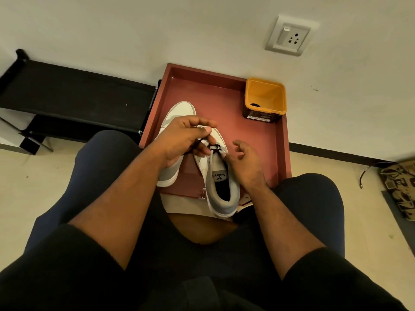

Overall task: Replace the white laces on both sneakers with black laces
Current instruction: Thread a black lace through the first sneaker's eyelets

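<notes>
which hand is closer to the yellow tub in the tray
Right. The right hand hovers open beside the nearer sneaker, below the yellow tub. The left hand pinches the black lace farther left, over the other sneaker.

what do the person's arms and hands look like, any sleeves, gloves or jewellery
Both forearms are bare from the elbow down, with no sleeves showing in the head view. The left hand and right hand wear no gloves. No watch, bracelet or ring is visible on either wrist or on the fingers that show.
</notes>
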A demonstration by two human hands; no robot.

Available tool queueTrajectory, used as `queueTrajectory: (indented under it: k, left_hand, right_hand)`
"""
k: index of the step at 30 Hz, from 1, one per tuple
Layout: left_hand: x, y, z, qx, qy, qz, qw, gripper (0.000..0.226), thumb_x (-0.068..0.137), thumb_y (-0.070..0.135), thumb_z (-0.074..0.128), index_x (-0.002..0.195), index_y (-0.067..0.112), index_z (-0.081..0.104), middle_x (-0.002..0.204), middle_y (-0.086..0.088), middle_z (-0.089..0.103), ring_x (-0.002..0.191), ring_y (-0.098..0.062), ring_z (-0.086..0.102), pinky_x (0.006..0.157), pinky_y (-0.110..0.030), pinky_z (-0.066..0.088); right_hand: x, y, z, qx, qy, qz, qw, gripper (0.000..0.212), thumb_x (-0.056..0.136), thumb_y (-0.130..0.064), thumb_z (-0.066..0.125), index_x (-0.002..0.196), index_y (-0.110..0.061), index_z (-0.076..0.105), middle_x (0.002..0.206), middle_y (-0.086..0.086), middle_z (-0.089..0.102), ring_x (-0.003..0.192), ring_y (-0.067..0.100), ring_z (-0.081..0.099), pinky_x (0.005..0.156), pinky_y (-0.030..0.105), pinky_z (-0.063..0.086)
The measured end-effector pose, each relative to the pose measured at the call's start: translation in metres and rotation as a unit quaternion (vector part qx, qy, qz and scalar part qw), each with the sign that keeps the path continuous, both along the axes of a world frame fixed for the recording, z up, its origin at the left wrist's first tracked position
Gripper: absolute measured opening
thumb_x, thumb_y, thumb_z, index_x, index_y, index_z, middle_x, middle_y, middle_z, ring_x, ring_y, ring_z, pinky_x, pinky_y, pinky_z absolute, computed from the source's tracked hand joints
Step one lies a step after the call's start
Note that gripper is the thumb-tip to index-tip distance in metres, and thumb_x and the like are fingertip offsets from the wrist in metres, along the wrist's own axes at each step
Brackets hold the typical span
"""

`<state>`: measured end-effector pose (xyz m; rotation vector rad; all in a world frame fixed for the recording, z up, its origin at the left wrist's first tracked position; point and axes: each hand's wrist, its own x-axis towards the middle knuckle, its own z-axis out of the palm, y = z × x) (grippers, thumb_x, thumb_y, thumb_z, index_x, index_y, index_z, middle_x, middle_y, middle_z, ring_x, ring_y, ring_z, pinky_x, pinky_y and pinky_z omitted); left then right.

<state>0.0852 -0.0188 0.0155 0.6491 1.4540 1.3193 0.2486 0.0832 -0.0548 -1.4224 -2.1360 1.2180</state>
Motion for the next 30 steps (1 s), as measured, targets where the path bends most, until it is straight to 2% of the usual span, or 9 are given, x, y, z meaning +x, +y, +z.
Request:
queueTrajectory:
  k: [4,9,13,16,18,22,25,27,30]
  left_hand:
    - [0.005,-0.002,0.005,0.130,-0.147,-0.035,0.980,0.033,0.090,0.002,0.053,0.122,-0.002,0.059,0.110,-0.016,0.070,0.106,-0.031,0.066,0.096,-0.044,0.052]
    - [0.001,0.003,-0.004,0.137,0.054,0.070,0.987,0.020,0.084,0.000,0.067,0.104,0.006,0.070,0.094,-0.005,0.075,0.096,-0.021,0.070,0.082,-0.031,0.057]
    - [-0.008,0.002,-0.011,0.073,0.164,0.224,0.958,0.012,0.088,0.010,0.069,0.099,0.011,0.072,0.082,-0.001,0.074,0.070,-0.010,0.068,0.063,-0.022,0.054]
    - [-0.028,-0.004,-0.023,-0.062,0.333,0.313,0.887,0.013,0.089,0.018,0.065,0.099,0.016,0.073,0.091,-0.001,0.070,0.077,-0.010,0.066,0.072,-0.028,0.058]
    - [-0.029,-0.005,-0.025,-0.121,0.429,0.251,0.860,0.018,0.088,0.026,0.065,0.104,0.025,0.072,0.111,0.001,0.059,0.093,-0.010,0.061,0.078,-0.021,0.049]
    - [0.013,0.011,-0.025,-0.015,0.309,0.013,0.951,0.037,0.091,0.025,0.066,0.128,0.026,0.062,0.142,0.006,0.048,0.120,-0.003,0.047,0.099,-0.020,0.040]
    - [0.033,0.013,-0.035,-0.037,0.249,-0.078,0.965,0.037,0.092,0.030,0.065,0.124,0.013,0.064,0.117,-0.007,0.068,0.087,-0.011,0.066,0.076,-0.035,0.054]
    - [0.029,0.010,-0.034,-0.042,0.215,-0.045,0.975,0.022,0.091,0.022,0.067,0.106,0.007,0.071,0.084,-0.014,0.068,0.044,-0.008,0.052,0.046,-0.028,0.049]
    - [0.009,0.007,-0.031,-0.052,0.224,0.087,0.969,0.013,0.092,0.017,0.065,0.089,0.004,0.069,0.066,-0.010,0.059,0.031,-0.006,0.041,0.036,-0.021,0.041]
  right_hand:
    - [-0.002,-0.014,0.026,-0.144,0.222,-0.075,0.961,0.011,0.097,-0.014,0.056,0.094,-0.013,0.067,0.093,0.002,0.069,0.087,0.015,0.063,0.076,0.027,0.051]
    - [-0.007,-0.046,0.040,-0.346,0.349,0.030,0.870,0.024,0.102,-0.011,0.041,0.115,-0.017,0.060,0.108,0.013,0.071,0.111,0.026,0.064,0.094,0.037,0.046]
    - [-0.006,-0.045,0.045,-0.353,0.359,0.013,0.864,0.020,0.098,-0.008,0.049,0.110,-0.015,0.064,0.072,0.004,0.068,0.070,0.016,0.062,0.073,0.030,0.049]
    - [0.009,-0.022,0.043,-0.291,0.323,-0.055,0.899,0.011,0.089,-0.006,0.062,0.095,-0.010,0.071,0.064,0.000,0.064,0.056,0.009,0.049,0.058,0.023,0.044]
    - [0.017,-0.010,0.039,-0.237,0.269,-0.051,0.932,0.011,0.086,-0.005,0.067,0.094,-0.008,0.073,0.067,0.002,0.069,0.049,0.004,0.046,0.051,0.021,0.041]
    - [0.014,-0.010,0.041,-0.214,0.241,-0.034,0.946,0.009,0.084,-0.004,0.069,0.093,-0.006,0.072,0.069,0.000,0.072,0.048,0.001,0.052,0.045,0.020,0.038]
    - [0.013,-0.012,0.040,-0.201,0.231,-0.016,0.952,0.008,0.083,-0.005,0.071,0.092,-0.005,0.071,0.063,-0.005,0.070,0.046,-0.001,0.053,0.042,0.016,0.038]
    - [0.018,-0.006,0.038,-0.188,0.201,-0.017,0.961,0.011,0.080,-0.004,0.074,0.092,-0.005,0.072,0.064,-0.005,0.071,0.048,-0.002,0.054,0.045,0.017,0.041]
    - [0.028,0.008,0.034,-0.144,0.160,-0.051,0.975,0.012,0.079,-0.006,0.077,0.090,-0.009,0.074,0.067,-0.005,0.071,0.050,-0.002,0.053,0.054,0.023,0.045]
